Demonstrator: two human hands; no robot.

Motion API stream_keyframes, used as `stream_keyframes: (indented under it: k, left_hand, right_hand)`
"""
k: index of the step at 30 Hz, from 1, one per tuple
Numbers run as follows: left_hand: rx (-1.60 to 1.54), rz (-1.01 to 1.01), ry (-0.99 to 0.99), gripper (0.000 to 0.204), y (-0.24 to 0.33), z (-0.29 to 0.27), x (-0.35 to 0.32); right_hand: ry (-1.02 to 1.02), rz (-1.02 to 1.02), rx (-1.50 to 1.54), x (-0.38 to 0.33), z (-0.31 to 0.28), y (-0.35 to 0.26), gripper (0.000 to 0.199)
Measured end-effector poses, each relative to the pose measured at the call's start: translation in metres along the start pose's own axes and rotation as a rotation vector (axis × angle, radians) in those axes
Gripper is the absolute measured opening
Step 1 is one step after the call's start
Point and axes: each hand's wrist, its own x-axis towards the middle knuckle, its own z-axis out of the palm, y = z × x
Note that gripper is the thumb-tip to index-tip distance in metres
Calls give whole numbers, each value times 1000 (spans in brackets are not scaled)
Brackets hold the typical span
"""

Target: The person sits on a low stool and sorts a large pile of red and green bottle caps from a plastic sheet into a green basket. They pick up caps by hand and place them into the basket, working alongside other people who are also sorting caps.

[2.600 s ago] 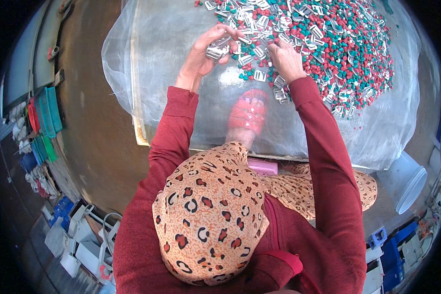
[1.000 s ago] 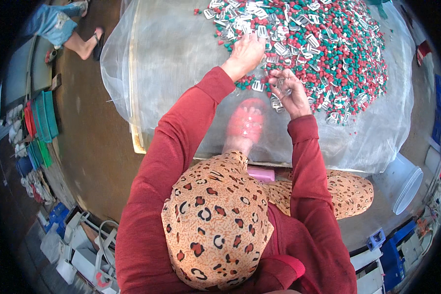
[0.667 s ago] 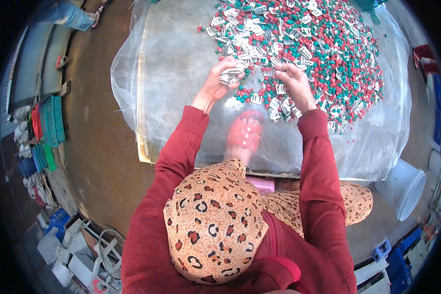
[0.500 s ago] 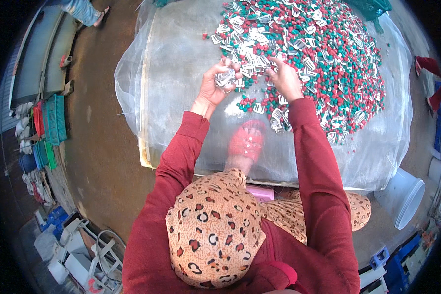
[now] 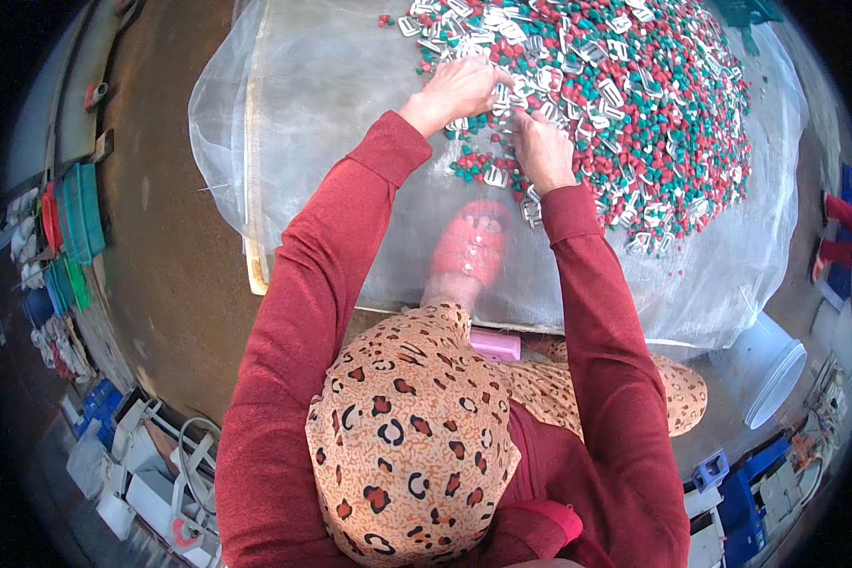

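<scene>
A big heap of small red, green and white plastic pieces lies on a fine mesh screen stretched over a frame. My left hand rests on the near left edge of the heap, fingers curled over some white pieces. My right hand is just beside it, fingers closed among the white pieces at the heap's near edge. Both arms are in red sleeves. What exactly each hand grips is hidden by the fingers.
A foot in a red sandal shows through the mesh below the hands. A white bucket stands at the right. Green and red crates line the left wall. Blue and white boxes sit lower left, more boxes lower right.
Both hands have moved farther up the screen onto the heap's near edge and come closer together. The view has shifted slightly.
</scene>
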Motion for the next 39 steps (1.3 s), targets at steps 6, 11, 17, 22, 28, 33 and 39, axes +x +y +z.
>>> stream_keyframes:
  k: [6,11,17,22,28,33,39]
  left_hand:
    - [-158,-120,-142,24,11,-11,-10]
    - [-1863,-375,12,25,25,-24,-58]
    - [-2550,-32,104,31,12,-20,-63]
    - [-2862,12,28,37,16,-9,-50]
    - [-3042,-414,64,25,33,-3,-53]
    - [-3020,-651,39,25,35,17,-62]
    - [-2976,-615,-23,25,36,39,-67]
  right_hand:
    - [-45,407,1274,-37,-24,17,20]
    - [-249,159,2202,-70,-55,36,22]
    - [-213,254,2028,-55,-69,32,34]
    - [8,350,840,-5,-23,40,27]
    - [69,306,254,12,-1,20,29]
    - [-118,527,1744,-8,-26,24,8]
    - [-201,464,1884,-20,-72,5,24]
